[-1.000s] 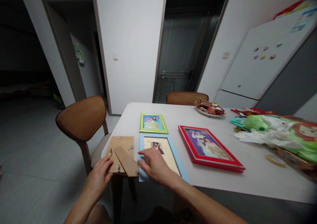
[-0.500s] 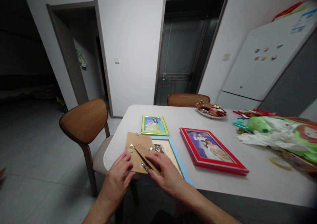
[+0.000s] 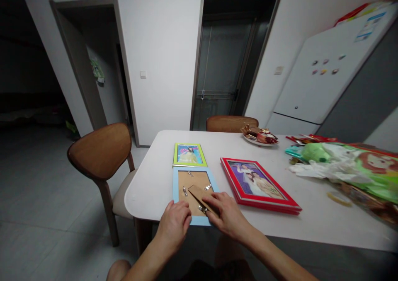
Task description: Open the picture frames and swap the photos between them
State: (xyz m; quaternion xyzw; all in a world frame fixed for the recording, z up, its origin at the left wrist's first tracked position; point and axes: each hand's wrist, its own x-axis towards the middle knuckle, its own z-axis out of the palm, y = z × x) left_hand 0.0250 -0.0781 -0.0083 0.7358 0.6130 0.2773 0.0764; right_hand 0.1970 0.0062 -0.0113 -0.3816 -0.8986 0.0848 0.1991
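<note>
A light blue frame (image 3: 175, 185) lies at the table's front edge with a brown backing board (image 3: 194, 179) inside it. The board has metal clips and a stand flap, which is slightly raised. My right hand (image 3: 224, 214) pinches the flap near its lower end. My left hand (image 3: 175, 219) rests with curled fingers on the frame's lower left corner; its fingertips are partly hidden. Just behind lies a yellow-green frame (image 3: 201, 154) with a picture. To the right sits a stack of red frames (image 3: 230, 177), a picture of people on top.
A plate (image 3: 259, 141) of food stands at the table's back edge. Green and white wrappings (image 3: 336, 158) and a roll of tape (image 3: 338, 199) lie on the right. Wooden chairs stand at the left (image 3: 102, 150) and behind the table (image 3: 231, 123).
The backing board has moved right and down into the blue frame, covering the pale sheet and small photo. Both hands have moved right with it. The view has shifted slightly.
</note>
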